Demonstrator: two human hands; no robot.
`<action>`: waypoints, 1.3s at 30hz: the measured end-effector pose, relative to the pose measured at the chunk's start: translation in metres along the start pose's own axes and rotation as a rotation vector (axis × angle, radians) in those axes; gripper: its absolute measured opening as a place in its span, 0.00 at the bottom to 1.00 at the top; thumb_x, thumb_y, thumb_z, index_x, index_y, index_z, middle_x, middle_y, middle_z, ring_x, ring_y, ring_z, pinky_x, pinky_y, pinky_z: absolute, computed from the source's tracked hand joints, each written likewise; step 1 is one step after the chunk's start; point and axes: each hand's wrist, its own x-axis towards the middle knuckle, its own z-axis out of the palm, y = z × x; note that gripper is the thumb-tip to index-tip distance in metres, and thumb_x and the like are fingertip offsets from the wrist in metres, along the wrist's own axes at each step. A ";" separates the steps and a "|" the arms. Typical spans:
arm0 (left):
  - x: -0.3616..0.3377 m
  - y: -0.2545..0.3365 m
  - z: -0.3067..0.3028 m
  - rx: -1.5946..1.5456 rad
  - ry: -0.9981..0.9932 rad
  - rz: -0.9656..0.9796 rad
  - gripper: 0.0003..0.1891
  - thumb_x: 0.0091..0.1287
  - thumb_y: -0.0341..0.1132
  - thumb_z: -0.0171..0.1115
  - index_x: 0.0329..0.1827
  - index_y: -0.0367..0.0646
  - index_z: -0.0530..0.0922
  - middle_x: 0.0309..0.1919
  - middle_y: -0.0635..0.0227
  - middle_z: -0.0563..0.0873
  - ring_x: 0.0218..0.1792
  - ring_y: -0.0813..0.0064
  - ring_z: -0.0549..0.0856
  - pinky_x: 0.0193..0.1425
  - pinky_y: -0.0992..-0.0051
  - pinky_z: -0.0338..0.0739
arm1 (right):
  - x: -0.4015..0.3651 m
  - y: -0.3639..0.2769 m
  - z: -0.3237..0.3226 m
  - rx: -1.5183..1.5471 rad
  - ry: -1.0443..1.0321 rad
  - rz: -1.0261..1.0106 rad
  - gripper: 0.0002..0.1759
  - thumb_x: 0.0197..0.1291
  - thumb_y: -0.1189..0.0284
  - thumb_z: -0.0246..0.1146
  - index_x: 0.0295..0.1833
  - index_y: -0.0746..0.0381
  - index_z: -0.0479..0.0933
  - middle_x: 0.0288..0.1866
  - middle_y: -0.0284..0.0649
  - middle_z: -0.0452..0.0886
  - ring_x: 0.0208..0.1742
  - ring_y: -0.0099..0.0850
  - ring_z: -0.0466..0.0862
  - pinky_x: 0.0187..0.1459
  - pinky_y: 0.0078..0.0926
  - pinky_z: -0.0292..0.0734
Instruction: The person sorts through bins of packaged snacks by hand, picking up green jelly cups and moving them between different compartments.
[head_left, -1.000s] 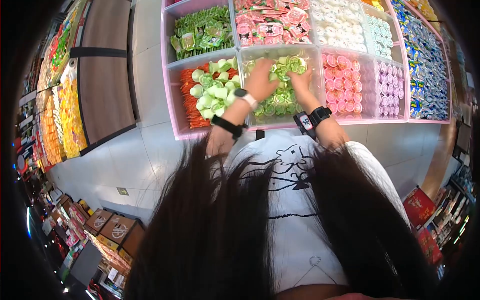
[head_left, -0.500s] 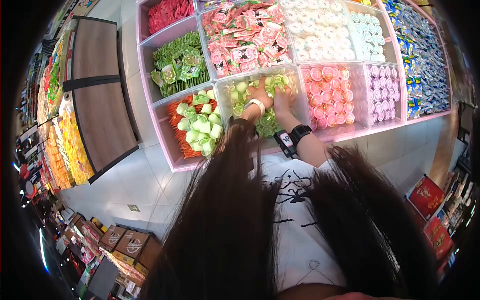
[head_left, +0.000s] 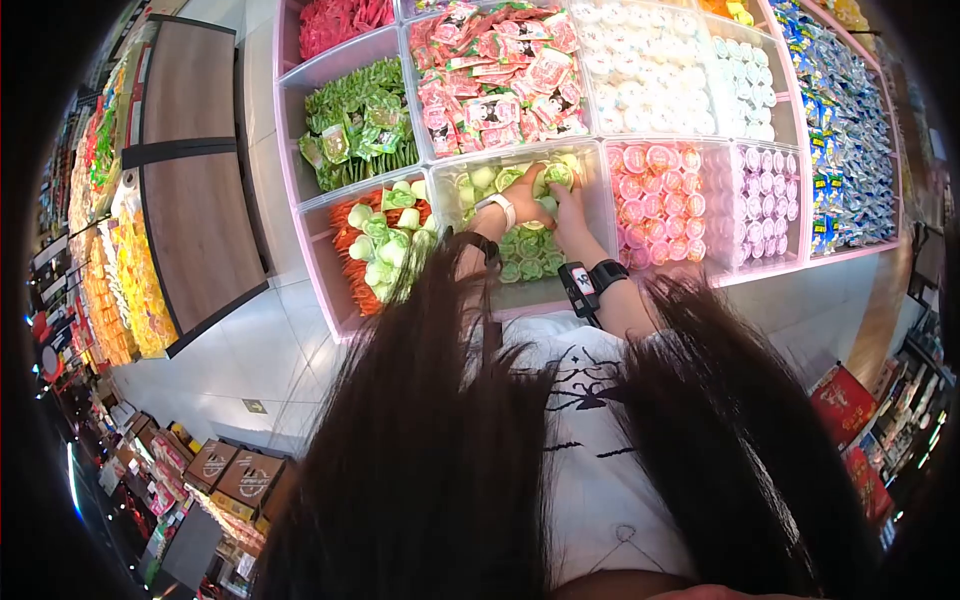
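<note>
Both my hands are inside a clear bin [head_left: 600, 215] of small green-lidded jelly cups [head_left: 528, 262]. My left hand [head_left: 520, 198], with a white watch on its wrist, curls around a few green cups at the far side of the bin. Pressed close beside it, my right hand [head_left: 572, 208] has its fingers closed on a green cup [head_left: 557, 176] held between the two hands. A black strap with a small device [head_left: 588, 282] sits on my right forearm. Long dark hair [head_left: 440, 440] hides my left forearm and the bin's near edge.
Pink-edged bins surround it: orange sticks topped with pale green cups [head_left: 385, 245], green packets [head_left: 360, 120], pink packets [head_left: 495, 70], white cups [head_left: 650, 60], pink cups [head_left: 665, 200], purple cups [head_left: 765, 190]. A wood-topped stand [head_left: 190, 180] is left; cartons [head_left: 240, 470] stand on the floor.
My hands have drawn together and shifted toward the far side of the green-cup bin. My head has tipped, so more of the upper bins shows.
</note>
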 end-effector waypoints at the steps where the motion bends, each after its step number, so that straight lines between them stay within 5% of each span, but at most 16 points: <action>1: -0.005 0.006 -0.002 -0.013 -0.004 0.006 0.58 0.26 0.35 0.75 0.66 0.43 0.50 0.52 0.49 0.73 0.54 0.60 0.73 0.57 0.70 0.68 | -0.003 -0.004 0.000 -0.002 -0.006 0.037 0.37 0.53 0.71 0.56 0.67 0.54 0.48 0.56 0.43 0.65 0.53 0.33 0.70 0.50 0.29 0.69; 3: -0.008 0.005 -0.001 -0.031 0.021 0.103 0.57 0.27 0.33 0.75 0.65 0.42 0.51 0.51 0.50 0.73 0.53 0.60 0.74 0.56 0.70 0.68 | -0.009 -0.010 -0.003 -0.007 -0.019 0.116 0.36 0.54 0.69 0.54 0.68 0.51 0.47 0.57 0.43 0.65 0.53 0.33 0.70 0.49 0.28 0.70; 6: -0.021 0.014 0.001 -0.047 0.070 0.210 0.54 0.29 0.33 0.74 0.64 0.41 0.53 0.50 0.51 0.74 0.52 0.60 0.75 0.54 0.71 0.70 | -0.013 -0.012 -0.004 0.066 -0.090 -0.009 0.29 0.57 0.67 0.51 0.64 0.61 0.55 0.55 0.40 0.69 0.54 0.31 0.71 0.52 0.29 0.68; 11: -0.057 0.036 0.004 -0.102 0.367 0.525 0.48 0.34 0.34 0.72 0.63 0.40 0.56 0.50 0.50 0.74 0.51 0.56 0.75 0.53 0.70 0.70 | -0.061 -0.052 0.022 -0.017 -0.281 -0.266 0.33 0.56 0.70 0.50 0.68 0.59 0.49 0.60 0.43 0.63 0.59 0.32 0.67 0.58 0.28 0.63; 21: -0.197 0.022 -0.053 0.122 0.831 0.202 0.48 0.36 0.33 0.71 0.63 0.36 0.54 0.54 0.50 0.70 0.55 0.57 0.72 0.56 0.68 0.69 | -0.119 -0.022 0.126 -0.192 -0.863 -0.194 0.30 0.57 0.73 0.53 0.66 0.57 0.55 0.60 0.38 0.63 0.61 0.29 0.63 0.62 0.26 0.55; 28: -0.202 -0.047 -0.062 0.349 0.994 0.114 0.38 0.37 0.38 0.68 0.54 0.33 0.64 0.44 0.52 0.74 0.45 0.52 0.74 0.46 0.62 0.71 | -0.114 0.032 0.151 -0.634 -0.826 -0.458 0.29 0.57 0.70 0.53 0.65 0.58 0.56 0.66 0.45 0.52 0.68 0.38 0.52 0.66 0.32 0.46; 34: -0.188 -0.066 -0.074 0.523 0.975 -0.063 0.33 0.41 0.47 0.66 0.48 0.36 0.69 0.44 0.53 0.76 0.47 0.54 0.74 0.44 0.60 0.68 | -0.101 0.025 0.154 -1.534 -0.599 -1.165 0.22 0.58 0.67 0.50 0.57 0.64 0.65 0.58 0.52 0.66 0.62 0.48 0.61 0.62 0.38 0.54; 35: -0.191 -0.065 -0.078 0.391 0.868 -0.064 0.34 0.40 0.43 0.67 0.51 0.38 0.69 0.48 0.52 0.74 0.50 0.53 0.72 0.54 0.60 0.63 | -0.104 0.015 0.155 -1.680 -0.559 -1.289 0.20 0.58 0.67 0.50 0.55 0.64 0.66 0.56 0.52 0.68 0.61 0.49 0.62 0.61 0.38 0.55; 38: -0.183 -0.090 -0.086 0.181 0.910 0.302 0.35 0.41 0.40 0.66 0.55 0.38 0.67 0.52 0.52 0.71 0.55 0.53 0.68 0.57 0.60 0.62 | -0.070 -0.008 0.157 -0.979 -0.571 -0.805 0.17 0.56 0.70 0.51 0.50 0.65 0.70 0.51 0.50 0.72 0.59 0.47 0.65 0.59 0.38 0.58; 39: -0.185 -0.091 -0.089 0.111 0.862 0.353 0.34 0.43 0.35 0.65 0.57 0.39 0.65 0.55 0.52 0.68 0.58 0.53 0.66 0.61 0.61 0.59 | -0.062 -0.017 0.158 -0.997 -0.395 -0.976 0.17 0.54 0.71 0.53 0.49 0.65 0.70 0.51 0.49 0.72 0.57 0.47 0.66 0.57 0.39 0.60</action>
